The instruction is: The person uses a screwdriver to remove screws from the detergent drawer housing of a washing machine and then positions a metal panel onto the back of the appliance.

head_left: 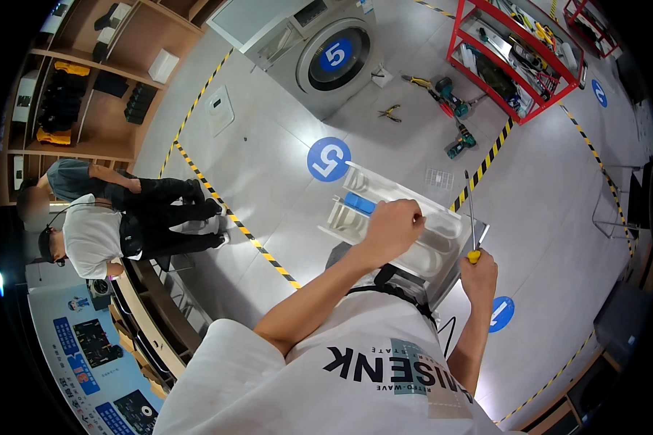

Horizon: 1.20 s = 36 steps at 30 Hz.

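"White plastic, that drawer [428, 262], divided into long troughs, just in front of the person's waist."

"And the blue insert [359, 203]?"

"Sitting in the drawer, toward its left end."

"What are the hands up to?"

"The left hand [395, 226] is over the middle of the drawer, fingers curled inward. I can't tell from here whether they're pinching anything. The right hand [479, 278], just right of the drawer, is wrapped round a screwdriver [474, 256] by its yellow handle, shaft pointing away from the body."

"I see a little wire grid [439, 178] on the floor, near the drawer's far side."

"Yes, and past that, two cordless drills [461, 141], with pliers [390, 113] to their left."

"So the red tool cart [515, 109] is farther out, beyond the drawer and to its right."

"Right, and the washing machine [319, 94] stands beyond the drawer, a bit to its left. A round blue floor sticker [329, 159] lies between them."

"Who's that well to the drawer's left?"

"Two people, one in a white shirt [93, 235], one in a dark shirt [76, 180], near the wooden shelves [116, 61]."
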Each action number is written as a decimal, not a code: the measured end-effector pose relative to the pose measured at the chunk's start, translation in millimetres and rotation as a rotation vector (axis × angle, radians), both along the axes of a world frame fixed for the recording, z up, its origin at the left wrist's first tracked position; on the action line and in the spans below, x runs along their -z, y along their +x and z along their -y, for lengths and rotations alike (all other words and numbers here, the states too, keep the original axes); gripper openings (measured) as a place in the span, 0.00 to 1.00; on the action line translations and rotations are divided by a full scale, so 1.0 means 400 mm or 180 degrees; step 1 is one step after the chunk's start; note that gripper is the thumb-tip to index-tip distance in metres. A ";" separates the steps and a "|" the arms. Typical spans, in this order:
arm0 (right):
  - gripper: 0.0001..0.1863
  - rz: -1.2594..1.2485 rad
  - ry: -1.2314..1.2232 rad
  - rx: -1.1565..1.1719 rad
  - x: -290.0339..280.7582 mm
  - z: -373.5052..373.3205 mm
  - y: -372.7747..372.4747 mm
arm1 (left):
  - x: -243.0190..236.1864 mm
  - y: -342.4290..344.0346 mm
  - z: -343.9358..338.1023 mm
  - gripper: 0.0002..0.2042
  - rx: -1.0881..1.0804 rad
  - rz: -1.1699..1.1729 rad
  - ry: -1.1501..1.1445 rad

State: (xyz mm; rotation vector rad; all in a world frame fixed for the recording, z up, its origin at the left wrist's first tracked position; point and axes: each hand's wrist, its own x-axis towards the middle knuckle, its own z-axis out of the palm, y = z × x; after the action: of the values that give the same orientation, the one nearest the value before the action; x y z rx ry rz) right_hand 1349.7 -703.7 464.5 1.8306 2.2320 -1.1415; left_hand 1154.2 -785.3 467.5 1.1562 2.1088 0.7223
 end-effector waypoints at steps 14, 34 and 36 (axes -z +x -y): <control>0.12 -0.0190 -0.0368 0.0610 0.151 -0.090 -0.303 | 0.051 -0.522 0.270 0.03 -0.2586 0.3603 0.0616; 0.23 -0.1056 -0.1373 0.0733 0.473 -0.242 -1.163 | 0.357 -1.053 -0.032 0.07 -0.3431 0.2688 0.0468; 0.23 -0.0977 -0.1284 0.0613 0.507 -0.251 -1.203 | 0.383 -1.076 -0.071 0.07 -0.3461 0.2514 0.0537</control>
State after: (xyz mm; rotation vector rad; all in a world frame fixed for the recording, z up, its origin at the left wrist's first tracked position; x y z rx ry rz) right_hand 868.4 -603.3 261.7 1.8227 1.7883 -1.8592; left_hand 723.7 -756.8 314.2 -0.3507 1.8233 1.5232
